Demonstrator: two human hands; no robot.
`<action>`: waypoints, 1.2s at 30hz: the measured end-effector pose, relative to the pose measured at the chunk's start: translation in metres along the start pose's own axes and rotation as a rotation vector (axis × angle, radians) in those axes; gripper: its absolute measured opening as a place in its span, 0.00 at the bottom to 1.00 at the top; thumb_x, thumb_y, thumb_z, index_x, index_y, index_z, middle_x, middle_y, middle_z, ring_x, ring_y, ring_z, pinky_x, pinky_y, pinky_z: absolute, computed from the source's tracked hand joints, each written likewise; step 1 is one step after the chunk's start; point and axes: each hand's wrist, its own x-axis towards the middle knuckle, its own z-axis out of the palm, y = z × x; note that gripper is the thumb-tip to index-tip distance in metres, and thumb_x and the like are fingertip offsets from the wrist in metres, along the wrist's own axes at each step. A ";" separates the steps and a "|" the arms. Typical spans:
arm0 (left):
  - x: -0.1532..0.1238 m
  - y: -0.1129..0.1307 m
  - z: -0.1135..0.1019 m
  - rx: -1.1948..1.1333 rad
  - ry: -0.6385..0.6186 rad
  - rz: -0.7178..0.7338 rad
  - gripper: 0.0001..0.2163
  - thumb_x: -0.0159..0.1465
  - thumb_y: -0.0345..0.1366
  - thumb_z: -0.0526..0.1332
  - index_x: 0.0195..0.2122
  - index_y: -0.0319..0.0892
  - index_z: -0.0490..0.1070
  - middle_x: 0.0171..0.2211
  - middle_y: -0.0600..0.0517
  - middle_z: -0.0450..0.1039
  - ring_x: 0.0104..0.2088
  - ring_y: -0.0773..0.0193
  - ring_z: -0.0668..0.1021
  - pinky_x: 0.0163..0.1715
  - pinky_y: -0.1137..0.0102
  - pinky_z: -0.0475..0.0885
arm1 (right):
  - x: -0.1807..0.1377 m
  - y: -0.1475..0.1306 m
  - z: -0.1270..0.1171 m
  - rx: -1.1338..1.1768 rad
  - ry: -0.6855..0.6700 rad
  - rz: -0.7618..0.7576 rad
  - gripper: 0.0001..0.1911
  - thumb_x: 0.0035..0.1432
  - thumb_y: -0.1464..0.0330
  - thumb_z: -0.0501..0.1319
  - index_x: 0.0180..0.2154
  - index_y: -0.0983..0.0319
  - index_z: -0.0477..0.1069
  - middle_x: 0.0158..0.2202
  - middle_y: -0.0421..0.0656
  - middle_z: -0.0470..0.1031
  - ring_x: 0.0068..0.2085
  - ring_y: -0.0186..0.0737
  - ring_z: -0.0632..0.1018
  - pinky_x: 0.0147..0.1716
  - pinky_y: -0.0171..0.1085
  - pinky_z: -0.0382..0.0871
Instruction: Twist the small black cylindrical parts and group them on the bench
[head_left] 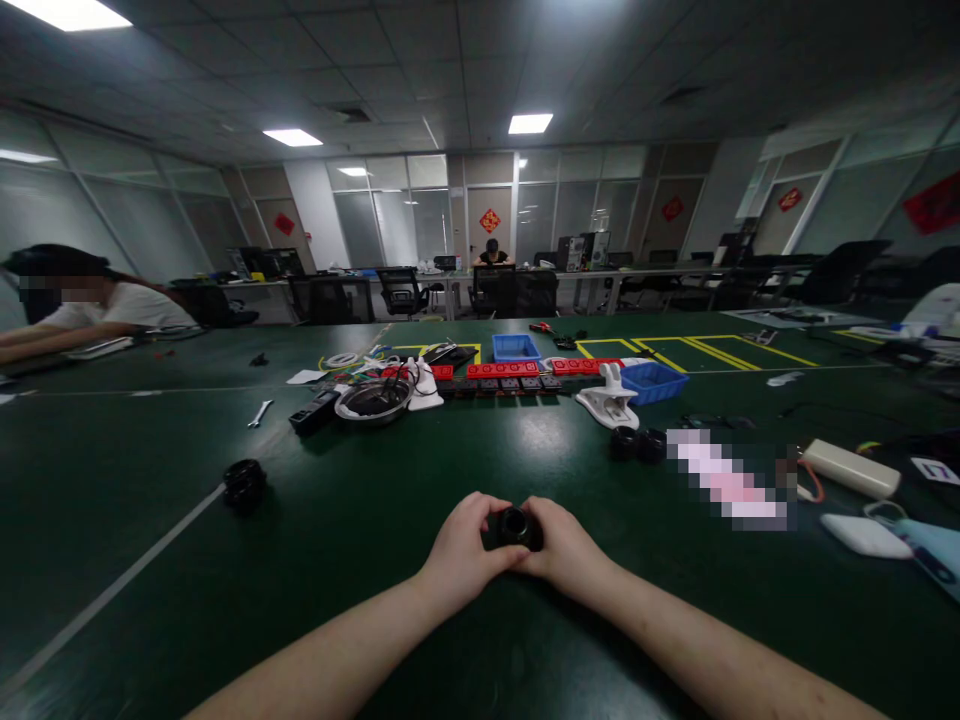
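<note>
Both of my hands meet over the green table near its front edge. My left hand (463, 548) and my right hand (564, 545) are closed from either side on a small black ring-shaped part (514, 526) with a round hole facing up. My fingers hide most of its sides. It rests on or just above the table (375, 560); I cannot tell which.
More black round parts lie at the left (244, 483) and right of centre (637, 443). Further back are a metal bowl (373, 401), a white clamp (609, 400), two blue bins (651, 381), red and black blocks (504, 377) and a wrench (259, 412). A person sits at the far left (90, 305).
</note>
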 end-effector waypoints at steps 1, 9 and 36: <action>0.000 0.000 0.001 0.003 0.012 -0.002 0.16 0.47 0.36 0.65 0.38 0.42 0.68 0.33 0.52 0.65 0.32 0.63 0.68 0.30 0.70 0.63 | 0.000 -0.002 0.002 -0.034 0.028 0.017 0.17 0.35 0.65 0.66 0.29 0.63 0.65 0.29 0.41 0.68 0.31 0.38 0.68 0.29 0.34 0.58; 0.003 -0.002 -0.007 -0.051 -0.094 0.096 0.16 0.48 0.37 0.65 0.39 0.43 0.68 0.34 0.53 0.64 0.32 0.64 0.68 0.30 0.72 0.63 | -0.003 0.000 -0.014 0.112 -0.103 -0.187 0.24 0.38 0.66 0.66 0.41 0.62 0.66 0.37 0.43 0.69 0.37 0.41 0.69 0.37 0.37 0.61; 0.004 -0.005 -0.008 -0.086 -0.214 0.106 0.17 0.48 0.38 0.66 0.39 0.42 0.67 0.32 0.54 0.61 0.29 0.68 0.65 0.27 0.75 0.62 | 0.001 0.006 -0.022 0.178 -0.279 -0.074 0.16 0.36 0.69 0.67 0.31 0.64 0.68 0.29 0.38 0.67 0.32 0.36 0.67 0.28 0.31 0.58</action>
